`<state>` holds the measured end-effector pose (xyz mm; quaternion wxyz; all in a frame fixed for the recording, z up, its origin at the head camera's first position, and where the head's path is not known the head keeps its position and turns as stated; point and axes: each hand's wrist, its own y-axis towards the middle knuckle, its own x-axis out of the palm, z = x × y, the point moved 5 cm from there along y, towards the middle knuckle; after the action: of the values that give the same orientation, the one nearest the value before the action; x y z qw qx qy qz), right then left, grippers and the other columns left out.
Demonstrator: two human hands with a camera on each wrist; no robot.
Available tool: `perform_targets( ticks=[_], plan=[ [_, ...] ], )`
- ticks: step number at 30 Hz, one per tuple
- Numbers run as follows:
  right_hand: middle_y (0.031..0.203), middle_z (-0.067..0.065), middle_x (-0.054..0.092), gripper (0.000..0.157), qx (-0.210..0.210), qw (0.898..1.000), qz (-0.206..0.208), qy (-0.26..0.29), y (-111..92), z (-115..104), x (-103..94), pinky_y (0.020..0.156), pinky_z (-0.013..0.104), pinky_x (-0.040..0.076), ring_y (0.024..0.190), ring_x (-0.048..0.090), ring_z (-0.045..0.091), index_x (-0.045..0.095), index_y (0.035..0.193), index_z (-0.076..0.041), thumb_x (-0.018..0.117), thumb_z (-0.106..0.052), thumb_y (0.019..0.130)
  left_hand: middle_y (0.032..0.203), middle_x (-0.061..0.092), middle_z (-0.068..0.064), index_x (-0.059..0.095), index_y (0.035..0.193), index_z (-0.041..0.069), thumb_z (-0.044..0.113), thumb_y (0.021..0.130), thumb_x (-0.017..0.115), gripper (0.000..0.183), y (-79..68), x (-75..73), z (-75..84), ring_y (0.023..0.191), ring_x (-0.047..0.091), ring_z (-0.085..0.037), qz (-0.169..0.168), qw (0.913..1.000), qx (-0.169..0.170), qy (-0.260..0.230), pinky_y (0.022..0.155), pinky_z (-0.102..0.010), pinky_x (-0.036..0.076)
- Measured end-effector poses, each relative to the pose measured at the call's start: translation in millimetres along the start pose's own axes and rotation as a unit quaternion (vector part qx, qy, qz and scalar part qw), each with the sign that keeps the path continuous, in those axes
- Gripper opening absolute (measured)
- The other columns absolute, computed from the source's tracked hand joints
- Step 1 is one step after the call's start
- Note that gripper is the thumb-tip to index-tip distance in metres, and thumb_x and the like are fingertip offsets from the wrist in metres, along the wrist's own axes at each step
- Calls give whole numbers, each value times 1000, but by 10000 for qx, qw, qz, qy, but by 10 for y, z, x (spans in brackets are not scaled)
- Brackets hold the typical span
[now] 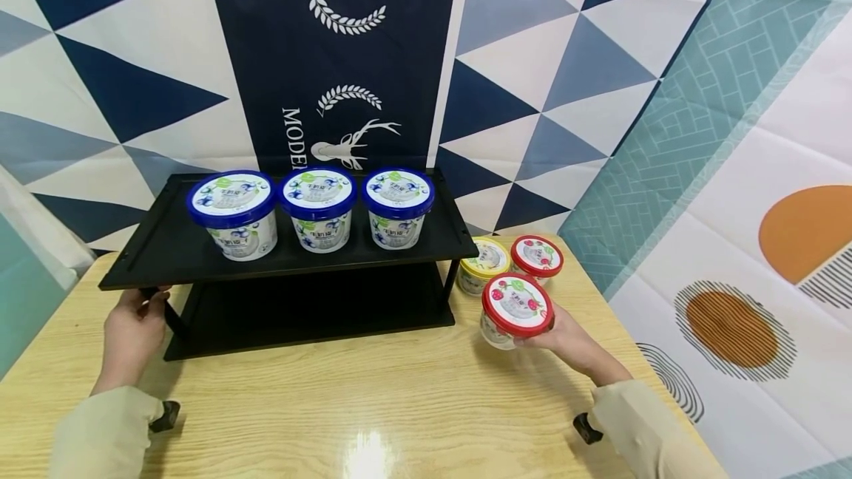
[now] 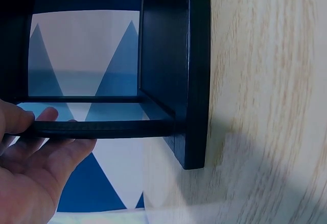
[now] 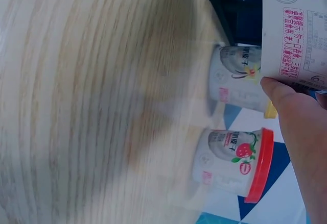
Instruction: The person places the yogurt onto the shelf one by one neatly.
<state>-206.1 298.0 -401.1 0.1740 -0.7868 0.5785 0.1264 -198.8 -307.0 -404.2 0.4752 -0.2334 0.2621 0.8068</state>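
Note:
My left hand grips the front left post of a black two-tier rack, thumb and fingers on either side of it. In my right hand is a red-lidded tub with strawberries on the lid, held up over the table right of the rack. The right wrist view shows that tub's printed label close up, the thumb at its edge. Behind it stand a yellow-lidded tub and another red-lidded tub, side by side on the table.
Three blue-lidded tubs stand in a row on the rack's upper shelf. The lower shelf lies close to the wooden table. Patterned cloth hangs behind the table and along its right side.

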Motion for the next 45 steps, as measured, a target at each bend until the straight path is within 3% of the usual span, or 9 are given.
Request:
perform_targets(
  ticks=[9, 12, 16, 19, 22, 27, 32, 37, 45],
  plan=[
    [141, 20, 40, 83, -82, 9999, -133, -9, 19, -79, 39, 103, 51, 43, 128, 37, 36, 26, 143, -6, 74, -17, 76, 126, 53, -26, 51, 121, -3, 19, 99, 33, 36, 2, -3, 10, 82, 29, 21, 9, 10000, 16, -11, 92, -55, 46],
    [141, 20, 39, 83, -124, 9997, -212, 6, 36, -96, 64, 102, 50, 44, 128, 37, 36, 26, 143, -6, 75, -17, 76, 126, 53, -27, 50, 122, -3, 19, 99, 32, 36, 1, 5, 2, 92, 53, -3, -29, 10000, -21, 11, 92, -55, 46],
    [141, 20, 40, 82, -177, 9993, -339, -17, 54, -120, 92, 100, 46, 46, 127, 36, 36, 27, 143, -6, 75, -18, 76, 127, 52, -28, 48, 124, -3, 19, 100, 31, 37, -5, 15, -3, 109, 50, -39, -62, 10000, -20, 37, 90, -54, 46],
    [141, 20, 40, 81, -243, 9987, -438, -32, 66, -137, 108, 99, 43, 46, 127, 37, 36, 28, 142, -7, 75, -18, 76, 126, 53, -26, 49, 124, -2, 20, 100, 32, 37, -9, 10, -6, 98, 55, -13, -41, 10000, -17, 53, 87, -44, 50],
    [141, 20, 40, 81, -307, 9981, -535, -35, 77, -162, 124, 99, 43, 46, 126, 37, 36, 28, 142, -7, 75, -18, 77, 126, 54, -25, 50, 123, 0, 20, 99, 33, 36, -9, 0, -2, 85, 38, 16, -11, 10000, 14, 37, 81, -29, 50],
    [142, 20, 39, 82, -281, 9975, -648, 14, 80, -196, 153, 101, 47, 45, 128, 36, 37, 26, 143, -7, 74, -19, 77, 126, 54, -25, 51, 121, 0, 20, 99, 34, 35, -9, -11, 9, 78, 26, 25, -12, 10000, 40, -1, 69, -12, 41],
    [142, 19, 40, 84, -178, 9976, -672, -22, 90, -215, 177, 103, 48, 44, 128, 37, 36, 26, 144, -8, 75, -20, 76, 126, 54, -25, 51, 120, 0, 20, 99, 34, 34, -12, -15, 16, 78, 26, 25, -12, 10000, 35, 22, 74, -17, 47],
    [142, 18, 40, 84, -254, 9967, -775, -57, 119, -244, 209, 104, 49, 43, 128, 37, 36, 27, 143, -8, 76, -20, 76, 126, 54, -25, 51, 121, -1, 20, 99, 33, 34, -10, -9, 10, 79, 26, 25, -2, 10000, 20, 17, 86, -39, 51],
    [140, 18, 41, 84, -473, 9943, -949, 78, 181, -296, 280, 97, 32, 45, 123, 40, 31, 28, 142, -8, 76, -15, 74, 126, 53, -26, 50, 123, -2, 20, 99, 32, 36, -4, 6, 17, 81, 25, 24, -3, 10000, 46, -67, 93, -54, 46]
  ],
)
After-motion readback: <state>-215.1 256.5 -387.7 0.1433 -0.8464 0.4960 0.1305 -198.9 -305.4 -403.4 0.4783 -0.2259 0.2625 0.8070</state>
